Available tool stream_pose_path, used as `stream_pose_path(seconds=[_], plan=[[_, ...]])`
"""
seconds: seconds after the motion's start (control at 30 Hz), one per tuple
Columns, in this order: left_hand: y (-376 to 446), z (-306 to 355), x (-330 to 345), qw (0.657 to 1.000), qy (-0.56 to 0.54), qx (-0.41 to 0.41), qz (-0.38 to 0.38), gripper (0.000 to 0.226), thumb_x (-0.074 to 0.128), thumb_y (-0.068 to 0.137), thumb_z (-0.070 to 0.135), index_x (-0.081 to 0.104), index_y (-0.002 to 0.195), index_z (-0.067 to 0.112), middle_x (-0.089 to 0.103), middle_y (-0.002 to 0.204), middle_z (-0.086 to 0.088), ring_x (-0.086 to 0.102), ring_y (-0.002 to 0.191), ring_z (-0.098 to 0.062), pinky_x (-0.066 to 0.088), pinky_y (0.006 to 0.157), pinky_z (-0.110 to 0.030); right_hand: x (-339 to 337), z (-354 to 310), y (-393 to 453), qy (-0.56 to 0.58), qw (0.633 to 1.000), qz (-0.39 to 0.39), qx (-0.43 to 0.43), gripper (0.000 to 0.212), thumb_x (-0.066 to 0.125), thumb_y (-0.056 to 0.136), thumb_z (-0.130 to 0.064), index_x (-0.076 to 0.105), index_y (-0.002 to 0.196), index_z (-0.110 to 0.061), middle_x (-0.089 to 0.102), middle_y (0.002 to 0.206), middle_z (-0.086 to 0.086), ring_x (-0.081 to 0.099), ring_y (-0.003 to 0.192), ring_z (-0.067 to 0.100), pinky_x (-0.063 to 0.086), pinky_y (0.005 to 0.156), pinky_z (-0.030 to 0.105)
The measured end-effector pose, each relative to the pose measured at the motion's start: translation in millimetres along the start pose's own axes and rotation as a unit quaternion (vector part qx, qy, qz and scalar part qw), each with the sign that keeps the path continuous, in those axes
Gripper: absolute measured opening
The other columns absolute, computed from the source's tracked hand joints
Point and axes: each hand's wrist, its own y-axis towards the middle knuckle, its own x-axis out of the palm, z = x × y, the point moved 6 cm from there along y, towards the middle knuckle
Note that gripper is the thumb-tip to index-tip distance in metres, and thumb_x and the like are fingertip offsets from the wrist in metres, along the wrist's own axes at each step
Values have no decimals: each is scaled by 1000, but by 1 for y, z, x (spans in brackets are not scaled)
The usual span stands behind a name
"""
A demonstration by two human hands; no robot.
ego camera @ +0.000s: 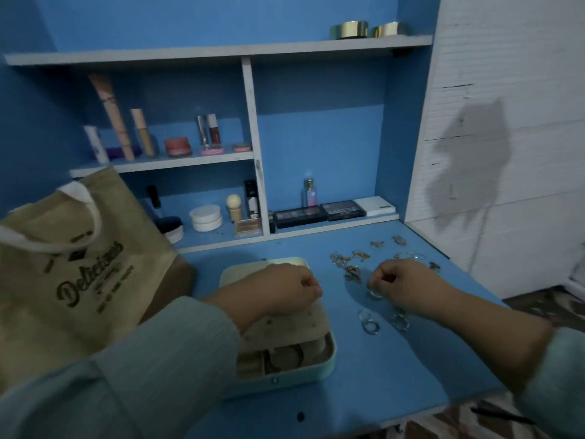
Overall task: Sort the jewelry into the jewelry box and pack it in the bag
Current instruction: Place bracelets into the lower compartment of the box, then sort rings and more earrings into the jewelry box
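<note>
The left hand (285, 288) rests curled above the open mint-green jewelry box (319, 359), probably steadying it; the right hand (402, 285) pinches a small silver ring (375, 293) off the blue counter (380, 375), among scattered jewelry. The tan jute bag (79, 274) waits left.

We have one view only, worn on the head, looking forward and steeply down over our own forearms onto the blue desk (380, 369) from close by; its wide angle also takes in the shelves (221, 52) straight ahead
</note>
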Motion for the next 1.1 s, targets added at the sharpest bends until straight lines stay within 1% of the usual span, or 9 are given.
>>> stream_pose_path(seconds=[0.07, 0.17, 0.37, 0.43, 0.53, 0.63, 0.77, 0.93, 1.1], plan=[[21, 10, 2, 999, 17, 18, -30, 32, 41, 97, 38, 57, 120, 22, 54, 128, 4, 49, 113, -15, 38, 92, -26, -10, 14, 8, -28, 1000, 3, 10, 18, 58, 89, -23, 62, 71, -20, 61, 71, -6, 51, 60, 2, 37, 52, 10], [52, 22, 3, 998, 30, 30, -42, 30, 42, 97, 35, 59, 118, 20, 56, 124, 1, 51, 111, -17, 40, 93, -28, -27, 35, 21, -54, 998, 28, 24, 16, 60, 87, -24, 62, 72, -19, 63, 73, -3, 55, 65, 9, 40, 58, 18], [121, 31, 6, 1000, 11, 9, -1, 26, 45, 94, 35, 62, 109, 23, 59, 119, 4, 53, 110, -18, 43, 97, -35, -47, 64, 51, -81, 995, 56, 29, 14, 58, 87, -17, 70, 94, -15, 64, 93, -3, 54, 79, 9, 38, 70, 19], [141, 31, 7, 1000, 1, 4, 20, 22, 47, 93, 34, 63, 107, 27, 60, 119, 7, 53, 112, -18, 42, 98, -37, -44, 69, 66, -82, 995, 48, 28, 17, 58, 87, -15, 70, 99, -16, 63, 99, -1, 55, 77, 10, 43, 70, 20], [165, 32, 4, 998, 6, -1, 66, 26, 47, 94, 33, 61, 115, 33, 55, 130, 10, 47, 122, -17, 34, 105, -37, -39, 75, 87, -78, 996, 31, 29, 18, 60, 88, -15, 69, 104, -17, 59, 106, 1, 58, 74, 13, 50, 67, 23], [184, 30, 2, 995, 39, -6, 87, 29, 41, 97, 37, 57, 121, 37, 49, 136, 13, 41, 127, -15, 25, 110, -34, -40, 81, 106, -111, 993, 36, 28, 23, 61, 87, -16, 68, 109, -19, 59, 114, 1, 58, 96, 15, 45, 80, 21], [198, 31, 5, 991, 96, -1, 92, 27, 40, 97, 35, 63, 111, 35, 57, 124, 16, 46, 119, -12, 22, 102, -36, -35, 81, 120, -141, 990, 4, 21, 26, 56, 89, -17, 67, 111, -24, 56, 116, -1, 54, 107, 17, 45, 92, 27], [204, 35, 9, 984, 140, 9, 108, 28, 41, 96, 42, 66, 106, 34, 62, 115, 14, 50, 111, -11, 22, 96, -36, -20, 81, 123, -171, 985, -35, -5, 23, 57, 88, -21, 70, 104, -30, 55, 113, -1, 47, 111, 19, 45, 95, 34], [207, 41, 7, 976, 195, 17, 98, 27, 46, 93, 48, 65, 107, 34, 62, 113, 14, 51, 110, -11, 22, 97, -35, -17, 77, 120, -191, 981, -28, -25, 22, 58, 88, -31, 68, 108, -35, 52, 118, -1, 39, 117, 21, 38, 99, 33]])
